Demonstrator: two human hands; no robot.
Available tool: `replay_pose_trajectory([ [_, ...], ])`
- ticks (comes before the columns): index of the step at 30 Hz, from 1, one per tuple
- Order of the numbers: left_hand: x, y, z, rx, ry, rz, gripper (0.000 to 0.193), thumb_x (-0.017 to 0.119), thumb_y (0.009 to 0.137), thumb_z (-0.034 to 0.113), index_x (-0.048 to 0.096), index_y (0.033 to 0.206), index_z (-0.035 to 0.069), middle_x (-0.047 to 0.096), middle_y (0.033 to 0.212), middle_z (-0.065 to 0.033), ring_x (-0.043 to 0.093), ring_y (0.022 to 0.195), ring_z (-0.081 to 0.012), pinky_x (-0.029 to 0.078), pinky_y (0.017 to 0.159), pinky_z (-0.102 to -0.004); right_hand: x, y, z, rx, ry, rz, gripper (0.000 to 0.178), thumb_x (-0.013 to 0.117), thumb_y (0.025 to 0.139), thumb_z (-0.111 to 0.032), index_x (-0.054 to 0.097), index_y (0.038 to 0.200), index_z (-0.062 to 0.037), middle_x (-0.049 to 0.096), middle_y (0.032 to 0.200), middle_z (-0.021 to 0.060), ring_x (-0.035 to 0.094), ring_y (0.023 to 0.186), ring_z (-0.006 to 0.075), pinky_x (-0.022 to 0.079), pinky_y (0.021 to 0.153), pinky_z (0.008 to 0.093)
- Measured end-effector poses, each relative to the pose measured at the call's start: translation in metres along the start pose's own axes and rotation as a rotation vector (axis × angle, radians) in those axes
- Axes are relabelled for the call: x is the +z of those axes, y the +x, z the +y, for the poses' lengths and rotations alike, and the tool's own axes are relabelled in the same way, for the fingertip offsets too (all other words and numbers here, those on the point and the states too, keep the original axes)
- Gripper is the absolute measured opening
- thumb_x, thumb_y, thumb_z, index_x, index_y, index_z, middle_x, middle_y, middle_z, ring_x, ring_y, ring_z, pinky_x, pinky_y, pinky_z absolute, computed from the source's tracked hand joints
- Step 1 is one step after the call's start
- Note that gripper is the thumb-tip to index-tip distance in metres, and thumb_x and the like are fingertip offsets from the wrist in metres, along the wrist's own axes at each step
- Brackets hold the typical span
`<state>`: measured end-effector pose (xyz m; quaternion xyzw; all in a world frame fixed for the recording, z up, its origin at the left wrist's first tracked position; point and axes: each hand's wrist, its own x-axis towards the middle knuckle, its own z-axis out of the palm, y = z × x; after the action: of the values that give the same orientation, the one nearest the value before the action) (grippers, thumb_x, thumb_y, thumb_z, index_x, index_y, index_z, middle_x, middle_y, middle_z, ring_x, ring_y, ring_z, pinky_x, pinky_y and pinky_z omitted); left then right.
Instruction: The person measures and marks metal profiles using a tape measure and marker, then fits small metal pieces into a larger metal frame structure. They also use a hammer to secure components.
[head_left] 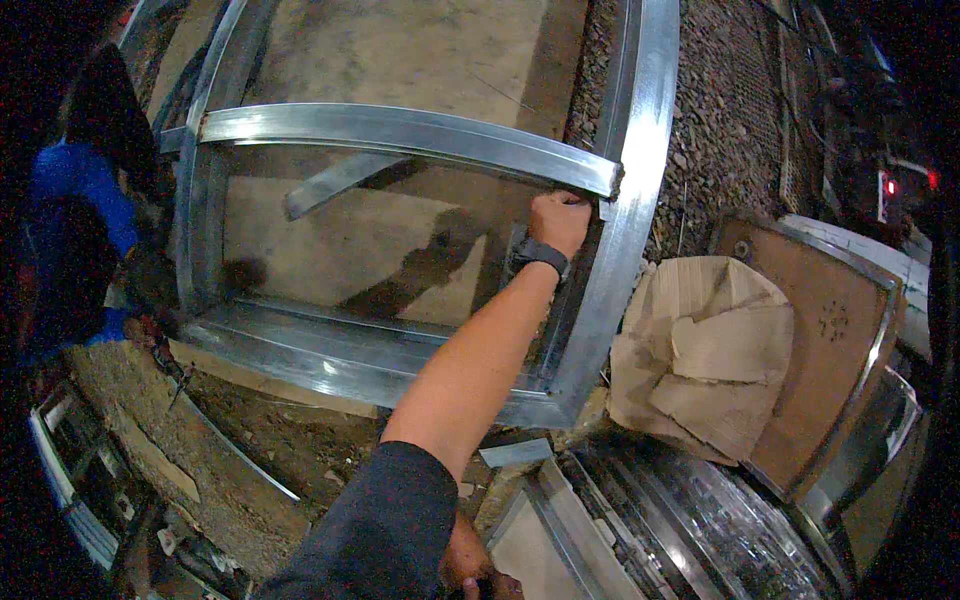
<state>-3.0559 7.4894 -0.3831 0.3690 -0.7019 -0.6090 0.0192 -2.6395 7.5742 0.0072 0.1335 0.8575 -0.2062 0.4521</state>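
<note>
My left hand [560, 220], with a dark watch on the wrist, reaches into the metal frame [640, 190]. It is closed in a fist in the corner where the crossbar [400, 130] meets the right-hand rail. A small metal tab [604, 210] shows beside the knuckles; what the fingers grip is hidden. At the bottom edge, partly behind my left sleeve, my right hand [485, 585] shows only in part, its fingers curled. What it holds, if anything, cannot be made out. A loose metal strip [340, 185] lies under the crossbar, inside the frame.
At the left a person in a blue sleeve [80, 190] crouches by the frame, a hand near a dark tool [175, 370]. Torn cardboard [700, 350] leans on a brown panel [830, 370] at right. Metal profiles [690, 520] lie below it; gravel [720, 110] borders the frame.
</note>
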Motion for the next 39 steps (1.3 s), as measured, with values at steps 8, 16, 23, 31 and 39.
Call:
replay_pose_trajectory([
  [8,-0.007,0.024,-0.018,0.051,0.167,-0.221,0.029,0.074,0.079,0.029,0.079,0.086,0.002,0.076,0.085,-0.0226,0.075,0.085,-0.0391,0.057,0.081,-0.0456,0.014,-0.010,0.013,0.137,-0.012,-0.081,0.056,0.059,0.103,-0.049,0.065,0.132,-0.0012,0.066,0.128,0.0276,0.062,0.117,0.0476,0.052,0.099,0.0559],
  [16,-0.022,0.027,-0.022,0.143,0.252,-0.393,0.034,0.070,0.086,0.030,0.074,0.105,0.003,0.074,0.098,-0.0208,0.072,0.097,-0.0400,0.057,0.088,-0.0475,-0.007,-0.001,-0.016,0.446,-0.060,-0.430,0.079,0.047,0.102,-0.068,0.057,0.145,-0.0022,0.052,0.150,0.0263,0.052,0.135,0.0472,0.043,0.112,0.0573],
  [23,-0.013,0.004,0.016,-0.206,0.053,-0.263,0.030,0.069,0.086,0.023,0.076,0.105,0.002,0.076,0.104,-0.0205,0.072,0.095,-0.0380,0.056,0.085,-0.0475,-0.003,-0.006,-0.017,0.380,0.072,-0.320,0.074,0.050,0.103,-0.064,0.065,0.135,0.0011,0.063,0.138,0.0258,0.054,0.132,0.0477,0.046,0.109,0.0600],
  [31,-0.013,0.000,0.008,-0.031,-0.037,-0.075,0.023,0.072,0.080,0.018,0.077,0.087,-0.004,0.073,0.072,-0.0150,0.067,0.067,-0.0210,0.053,0.068,-0.0408,0.009,-0.018,-0.013,0.329,-0.004,-0.224,0.073,0.048,0.104,-0.064,0.064,0.139,-0.0020,0.066,0.135,0.0253,0.060,0.124,0.0490,0.048,0.108,0.0585],
  [39,-0.021,0.000,0.025,-0.246,-0.124,-0.117,0.021,0.072,0.081,0.010,0.077,0.094,-0.006,0.070,0.073,-0.0070,0.062,0.065,-0.0176,0.050,0.063,-0.0364,0.010,-0.017,-0.004,0.316,0.010,-0.195,0.070,0.049,0.104,-0.062,0.064,0.141,-0.0051,0.068,0.133,0.0227,0.062,0.123,0.0453,0.049,0.108,0.0553],
])
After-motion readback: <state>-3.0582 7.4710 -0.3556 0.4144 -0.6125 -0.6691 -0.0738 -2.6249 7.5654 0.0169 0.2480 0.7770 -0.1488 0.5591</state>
